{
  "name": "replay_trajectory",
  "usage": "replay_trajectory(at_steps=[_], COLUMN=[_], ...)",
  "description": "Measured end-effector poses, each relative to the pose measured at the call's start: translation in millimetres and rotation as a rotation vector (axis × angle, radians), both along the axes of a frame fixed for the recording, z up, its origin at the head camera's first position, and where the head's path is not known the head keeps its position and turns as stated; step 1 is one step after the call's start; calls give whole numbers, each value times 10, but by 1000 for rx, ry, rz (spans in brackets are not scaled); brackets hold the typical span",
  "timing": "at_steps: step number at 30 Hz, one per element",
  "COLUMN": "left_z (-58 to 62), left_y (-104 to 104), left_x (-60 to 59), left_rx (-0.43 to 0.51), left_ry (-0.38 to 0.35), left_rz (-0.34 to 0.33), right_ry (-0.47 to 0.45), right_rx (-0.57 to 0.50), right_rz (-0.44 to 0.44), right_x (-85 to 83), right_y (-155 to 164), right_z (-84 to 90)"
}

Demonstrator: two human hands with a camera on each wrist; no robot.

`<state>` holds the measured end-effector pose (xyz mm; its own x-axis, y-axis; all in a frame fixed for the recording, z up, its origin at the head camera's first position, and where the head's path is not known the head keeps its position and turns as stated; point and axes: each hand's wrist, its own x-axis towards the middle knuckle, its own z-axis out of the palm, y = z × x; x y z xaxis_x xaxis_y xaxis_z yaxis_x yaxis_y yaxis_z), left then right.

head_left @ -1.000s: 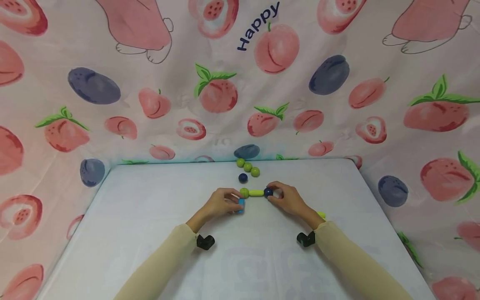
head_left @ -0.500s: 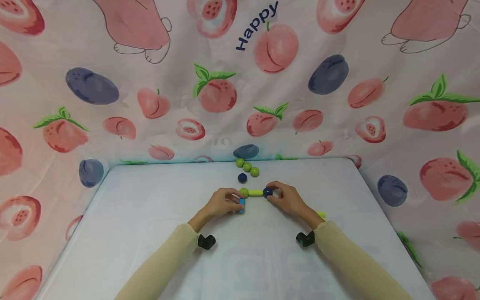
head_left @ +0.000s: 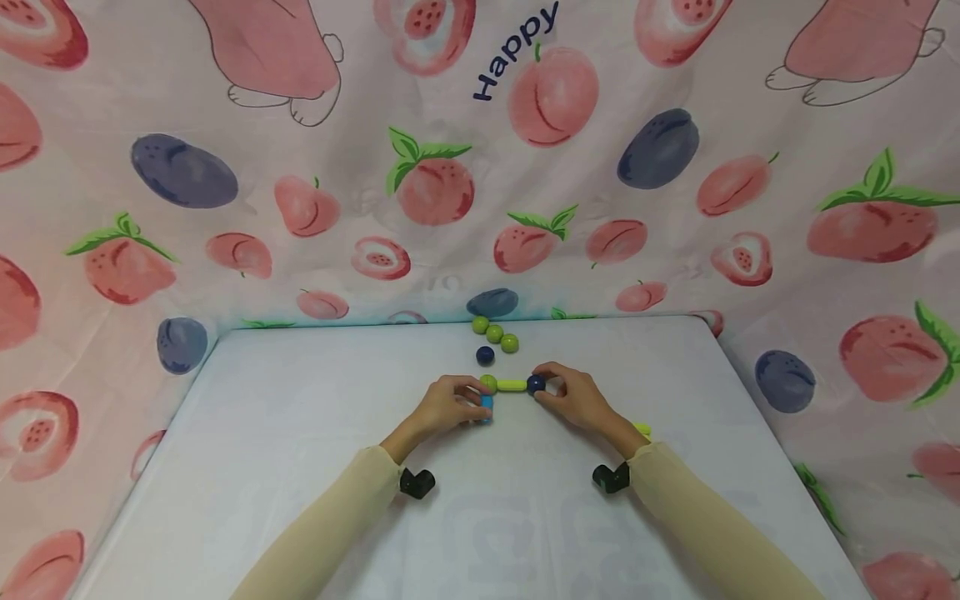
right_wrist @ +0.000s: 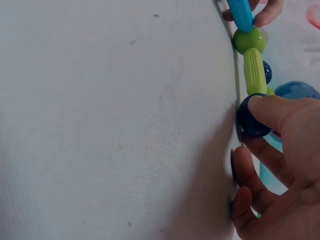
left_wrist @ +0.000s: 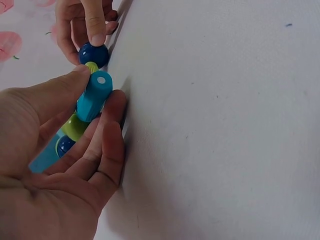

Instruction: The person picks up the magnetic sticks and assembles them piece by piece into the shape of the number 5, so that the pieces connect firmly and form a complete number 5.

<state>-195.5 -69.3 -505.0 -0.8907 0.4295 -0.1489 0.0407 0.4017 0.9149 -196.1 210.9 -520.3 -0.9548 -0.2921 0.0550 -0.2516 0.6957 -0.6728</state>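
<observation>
In the head view, a green ball [head_left: 488, 382], a yellow-green rod [head_left: 512, 386] and a dark blue ball [head_left: 536, 384] form a straight row across the table. My left hand [head_left: 441, 405] pinches a short ridged light blue rod [left_wrist: 95, 95] between thumb and fingers. That rod's far end meets the near side of the green ball [right_wrist: 249, 40], at an angle to the yellow-green rod. My right hand [head_left: 579, 402] holds the dark blue ball [right_wrist: 251, 119] between thumb and fingertips. The light blue rod's near end, with a pale round centre, faces the left wrist camera.
Beyond the hands lie a loose dark blue ball [head_left: 485, 356] and three green balls [head_left: 495, 334] in a slanted line near the table's back edge. A yellow-green piece [head_left: 642, 430] shows partly behind my right wrist. Fruit-print cloth [head_left: 435, 192] hangs behind the white table [head_left: 300, 433].
My left hand has shifted slightly right and away from me, bringing the light blue rod more squarely under the green ball. My right hand keeps its place on the dark blue ball.
</observation>
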Motion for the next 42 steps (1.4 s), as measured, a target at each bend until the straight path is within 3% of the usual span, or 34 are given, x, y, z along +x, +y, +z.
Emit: replay_trajectory(at_steps=[28,42], left_z=[-39,-73], left_y=[104,118], left_x=[13,-6], left_rx=[-75,-115], left_ry=[146,179], left_rz=[30,26], right_ry=[14,-9], right_rx=[-5,4], right_rz=[22,4], right_x=[-53,-74], right_y=[10,4], right_z=[-5,11])
